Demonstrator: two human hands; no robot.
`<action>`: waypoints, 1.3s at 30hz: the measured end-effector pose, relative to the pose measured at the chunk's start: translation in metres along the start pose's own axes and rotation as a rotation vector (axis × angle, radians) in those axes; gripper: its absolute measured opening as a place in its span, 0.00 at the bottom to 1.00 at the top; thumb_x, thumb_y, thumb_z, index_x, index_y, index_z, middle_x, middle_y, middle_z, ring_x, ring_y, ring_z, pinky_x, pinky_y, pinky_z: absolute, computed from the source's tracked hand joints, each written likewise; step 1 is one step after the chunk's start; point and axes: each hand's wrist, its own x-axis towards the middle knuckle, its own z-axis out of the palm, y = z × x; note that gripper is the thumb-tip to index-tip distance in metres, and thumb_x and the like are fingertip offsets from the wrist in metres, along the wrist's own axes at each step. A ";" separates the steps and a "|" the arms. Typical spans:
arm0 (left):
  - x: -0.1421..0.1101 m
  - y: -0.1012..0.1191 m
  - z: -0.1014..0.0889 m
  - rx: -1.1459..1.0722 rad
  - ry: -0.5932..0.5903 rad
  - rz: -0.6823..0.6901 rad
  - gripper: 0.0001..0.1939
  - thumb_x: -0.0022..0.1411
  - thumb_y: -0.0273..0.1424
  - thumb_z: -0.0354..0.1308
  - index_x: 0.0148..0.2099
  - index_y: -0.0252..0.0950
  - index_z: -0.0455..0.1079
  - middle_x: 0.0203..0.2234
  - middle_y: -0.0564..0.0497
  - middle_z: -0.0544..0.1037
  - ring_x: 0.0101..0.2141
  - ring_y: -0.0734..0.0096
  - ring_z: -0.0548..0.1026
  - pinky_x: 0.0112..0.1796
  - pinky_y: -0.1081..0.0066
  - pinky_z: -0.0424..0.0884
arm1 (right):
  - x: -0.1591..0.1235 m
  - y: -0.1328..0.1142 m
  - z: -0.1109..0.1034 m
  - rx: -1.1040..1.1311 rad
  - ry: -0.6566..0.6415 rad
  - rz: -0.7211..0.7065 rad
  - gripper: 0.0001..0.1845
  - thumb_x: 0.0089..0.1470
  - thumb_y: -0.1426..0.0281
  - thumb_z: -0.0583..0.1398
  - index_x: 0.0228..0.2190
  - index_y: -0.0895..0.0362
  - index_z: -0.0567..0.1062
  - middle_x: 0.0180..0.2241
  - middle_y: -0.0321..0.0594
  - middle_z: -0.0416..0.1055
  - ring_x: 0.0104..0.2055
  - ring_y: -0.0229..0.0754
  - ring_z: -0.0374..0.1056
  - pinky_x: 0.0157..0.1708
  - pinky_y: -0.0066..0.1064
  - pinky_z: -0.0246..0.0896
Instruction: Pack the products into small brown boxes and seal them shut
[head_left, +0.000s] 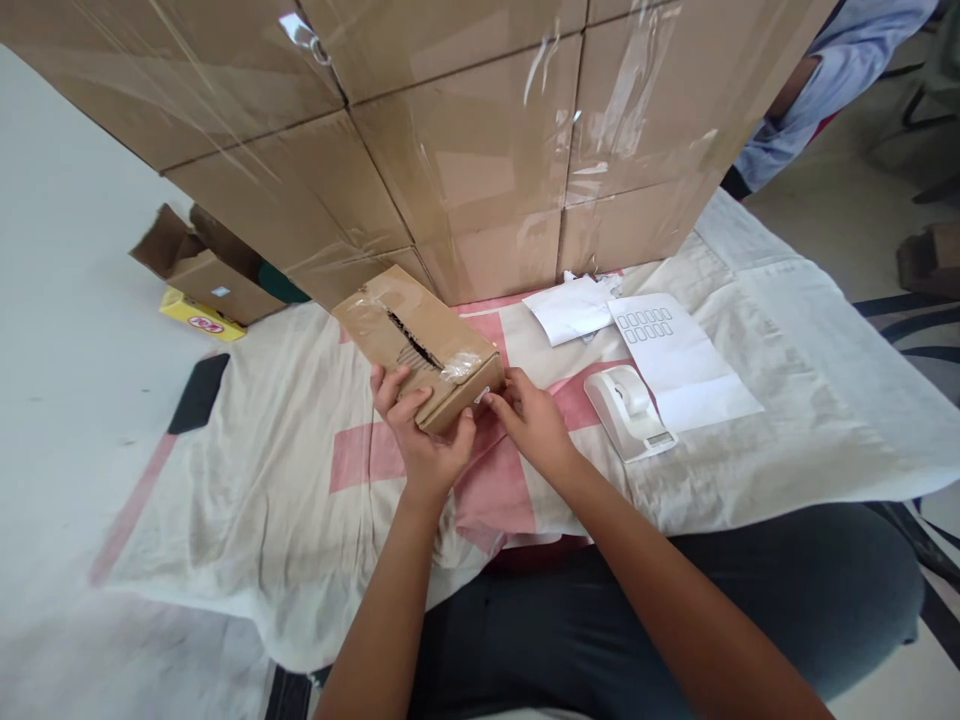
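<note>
A small cardboard box (450, 325) is tilted over the cloth, with clear tape and a dark slot across its top. My left hand (427, 440) grips its near left side, fingers on the top edge and thumb against the end face. At that end face, my right hand (536, 415) has its fingertips pinched together on a small white sticker (481, 395), partly hidden by the fingers. To the right of my right hand lies a white tape dispenser (630, 412). Beside it is a paper sheet (686, 360) printed with rows of small rounded outlines.
A wall of taped cartons (465, 150) rises behind the box. At left are an open carton (225, 275), a yellow packet (201, 315) and a black phone-like object (200, 392). Crumpled white paper (570, 308) lies near the cartons. Another person's sleeve (840, 85) shows at upper right.
</note>
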 end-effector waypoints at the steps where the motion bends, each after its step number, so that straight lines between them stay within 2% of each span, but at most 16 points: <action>1: 0.000 0.000 0.000 -0.008 0.001 0.000 0.26 0.57 0.34 0.66 0.53 0.44 0.57 0.57 0.43 0.63 0.69 0.47 0.55 0.67 0.36 0.51 | 0.000 0.000 -0.001 -0.001 -0.005 -0.012 0.12 0.65 0.60 0.59 0.45 0.53 0.70 0.32 0.34 0.75 0.34 0.42 0.73 0.34 0.29 0.60; 4: 0.000 0.001 -0.002 -0.039 -0.003 -0.006 0.26 0.56 0.33 0.66 0.53 0.44 0.58 0.57 0.42 0.63 0.69 0.46 0.54 0.67 0.36 0.52 | 0.004 0.000 -0.006 -0.004 -0.043 -0.015 0.15 0.61 0.57 0.64 0.42 0.53 0.69 0.29 0.31 0.73 0.31 0.41 0.71 0.31 0.28 0.58; 7: 0.000 0.001 -0.002 -0.045 -0.017 -0.007 0.26 0.57 0.33 0.66 0.53 0.45 0.57 0.57 0.42 0.63 0.70 0.47 0.54 0.67 0.37 0.52 | 0.013 -0.003 -0.014 -0.156 -0.096 -0.027 0.21 0.55 0.53 0.68 0.39 0.53 0.70 0.26 0.30 0.71 0.28 0.41 0.68 0.28 0.27 0.52; 10: 0.000 0.000 -0.002 -0.064 -0.013 -0.006 0.26 0.56 0.33 0.66 0.53 0.44 0.58 0.57 0.43 0.63 0.69 0.47 0.54 0.68 0.37 0.51 | 0.021 -0.007 -0.024 -0.375 -0.112 -0.106 0.16 0.62 0.54 0.64 0.36 0.54 0.73 0.26 0.33 0.73 0.28 0.41 0.68 0.28 0.28 0.48; 12: 0.001 -0.001 -0.001 -0.089 -0.004 -0.009 0.26 0.55 0.31 0.66 0.53 0.44 0.58 0.57 0.43 0.63 0.69 0.48 0.55 0.68 0.37 0.50 | 0.024 -0.008 -0.028 -0.439 -0.127 -0.156 0.15 0.67 0.56 0.60 0.36 0.54 0.75 0.27 0.35 0.74 0.29 0.42 0.69 0.30 0.29 0.49; 16: 0.001 -0.002 -0.001 -0.121 -0.004 -0.001 0.26 0.56 0.31 0.65 0.53 0.44 0.58 0.57 0.44 0.63 0.68 0.49 0.57 0.68 0.36 0.50 | 0.023 -0.007 -0.032 -0.458 -0.155 -0.159 0.16 0.65 0.55 0.62 0.38 0.56 0.75 0.28 0.35 0.75 0.28 0.40 0.69 0.29 0.28 0.49; 19: 0.002 -0.002 -0.001 -0.151 -0.012 -0.008 0.25 0.56 0.31 0.65 0.52 0.44 0.57 0.57 0.45 0.63 0.69 0.49 0.55 0.68 0.36 0.52 | 0.020 -0.009 -0.033 -0.499 -0.152 -0.171 0.18 0.62 0.54 0.65 0.34 0.56 0.76 0.26 0.36 0.75 0.27 0.40 0.69 0.28 0.28 0.49; 22: 0.001 -0.001 0.000 -0.180 -0.009 -0.028 0.25 0.56 0.29 0.64 0.52 0.44 0.57 0.57 0.44 0.63 0.70 0.48 0.53 0.68 0.38 0.54 | 0.017 -0.014 -0.035 -0.532 -0.146 -0.179 0.16 0.64 0.56 0.64 0.34 0.56 0.77 0.25 0.37 0.76 0.27 0.42 0.69 0.28 0.28 0.49; 26: -0.001 -0.002 0.003 -0.169 0.006 -0.044 0.27 0.57 0.31 0.67 0.53 0.45 0.56 0.58 0.44 0.63 0.70 0.48 0.55 0.67 0.36 0.54 | 0.015 -0.018 -0.037 -0.509 -0.160 -0.166 0.13 0.65 0.60 0.63 0.36 0.56 0.78 0.25 0.37 0.76 0.26 0.42 0.70 0.28 0.28 0.51; 33: -0.001 -0.010 -0.001 -0.234 -0.038 0.001 0.31 0.57 0.34 0.72 0.54 0.44 0.56 0.61 0.41 0.62 0.71 0.47 0.54 0.66 0.37 0.59 | 0.013 -0.021 -0.041 -0.597 -0.204 -0.156 0.16 0.62 0.57 0.64 0.31 0.57 0.77 0.23 0.37 0.74 0.26 0.42 0.69 0.27 0.29 0.51; 39: 0.000 -0.012 -0.001 -0.258 -0.043 -0.008 0.32 0.55 0.33 0.73 0.54 0.45 0.56 0.60 0.42 0.64 0.71 0.46 0.54 0.66 0.36 0.59 | 0.006 -0.034 -0.040 -0.722 -0.198 -0.116 0.14 0.67 0.60 0.60 0.38 0.56 0.80 0.33 0.45 0.81 0.34 0.48 0.76 0.30 0.30 0.53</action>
